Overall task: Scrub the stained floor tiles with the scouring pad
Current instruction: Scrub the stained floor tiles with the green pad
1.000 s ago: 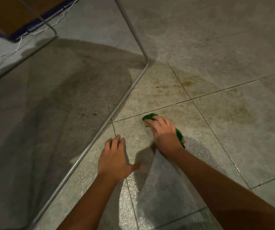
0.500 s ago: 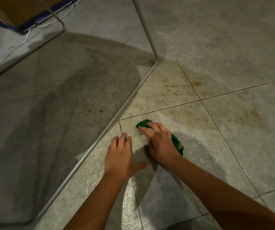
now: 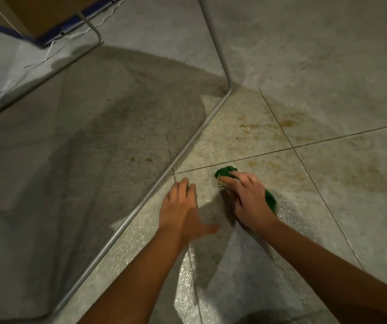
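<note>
My right hand [image 3: 248,197] presses a green scouring pad [image 3: 226,172] flat on a grey floor tile, just below a grout line. The pad's green ends stick out past my fingertips and behind my palm. My left hand [image 3: 182,211] lies flat on the floor to the left, fingers spread, holding nothing. Brown stains [image 3: 288,122] mark the tiles beyond the pad, and a wider faint brown patch [image 3: 360,174] lies to the right. The tile around my hands looks wet and shiny.
A thin metal frame leg [image 3: 187,146] runs diagonally along the floor left of my hands and bends upward at the top. Its shadow darkens the tiles on the left. A second metal bar [image 3: 47,73], a white cord and a blue-edged board lie at the top left.
My right hand has slid the pad back and forth over the tile near the grout line. The view has shifted slightly. My left hand stays planted.
</note>
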### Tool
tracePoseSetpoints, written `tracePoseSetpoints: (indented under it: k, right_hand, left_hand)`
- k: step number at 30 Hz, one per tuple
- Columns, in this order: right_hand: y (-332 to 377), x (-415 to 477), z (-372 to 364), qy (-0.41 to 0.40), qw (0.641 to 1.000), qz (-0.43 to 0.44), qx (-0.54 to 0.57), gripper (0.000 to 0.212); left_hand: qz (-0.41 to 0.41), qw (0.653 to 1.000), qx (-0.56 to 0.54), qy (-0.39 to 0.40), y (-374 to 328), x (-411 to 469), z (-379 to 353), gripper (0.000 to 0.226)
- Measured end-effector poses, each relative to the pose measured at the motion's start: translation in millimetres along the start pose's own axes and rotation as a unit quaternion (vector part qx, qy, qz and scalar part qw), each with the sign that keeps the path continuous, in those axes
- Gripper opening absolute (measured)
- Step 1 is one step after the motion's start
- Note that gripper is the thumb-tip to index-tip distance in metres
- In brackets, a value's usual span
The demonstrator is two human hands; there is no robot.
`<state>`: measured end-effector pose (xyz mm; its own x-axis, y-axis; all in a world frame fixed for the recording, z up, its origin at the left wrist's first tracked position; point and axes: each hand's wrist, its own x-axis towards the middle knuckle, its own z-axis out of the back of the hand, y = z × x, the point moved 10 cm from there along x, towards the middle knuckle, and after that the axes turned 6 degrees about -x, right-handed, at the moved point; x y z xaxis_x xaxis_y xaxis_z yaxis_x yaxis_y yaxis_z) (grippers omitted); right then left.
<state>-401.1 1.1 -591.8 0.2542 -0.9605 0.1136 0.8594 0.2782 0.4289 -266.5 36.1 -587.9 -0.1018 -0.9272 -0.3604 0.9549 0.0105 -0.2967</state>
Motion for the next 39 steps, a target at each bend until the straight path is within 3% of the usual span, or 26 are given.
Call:
tracePoseSetpoints:
  k: [6, 9, 16, 23, 29, 33, 39]
  right_hand:
    - [37.4, 28.8, -11.3, 0.004, 0.996, 0.093, -0.006, 0.044]
    - [27.1, 49.6, -6.9, -0.024, 0.998, 0.064, -0.01, 0.033]
    - [-12.7, 34.3, 11.6, -0.024, 0.998, 0.034, -0.036, 0.039]
    - [45.3, 42.5, -16.0, 0.014, 0.99, 0.14, 0.011, 0.04]
    - [21.8, 85.3, -17.1, 0.016, 0.998, 0.056, -0.01, 0.035]
    - [3.4, 63.0, 0.3, 0.001, 0.997, 0.074, -0.03, 0.035]
    - [4.2, 2.6, 6.3, 0.059, 0.988, 0.131, -0.056, 0.037]
  left_hand:
    - [0.033, 0.999, -0.009, 0.007, 1.8, 4.3, -6.7, 0.119]
    - [0.044, 0.999, -0.001, 0.019, 2.2, 4.9, -6.5, 0.12]
    - [0.05, 0.998, -0.006, 0.04, 1.5, 4.9, -6.0, 0.12]
    - [0.054, 0.997, 0.002, 0.046, 1.3, 3.9, -7.1, 0.121]
    - [0.062, 0.997, 0.007, 0.055, 1.8, 2.5, -7.2, 0.124]
    - [0.062, 0.996, 0.012, 0.06, 0.2, 2.0, -5.9, 0.123]
    - [0.067, 0.996, 0.011, 0.066, 1.3, 1.9, -7.0, 0.124]
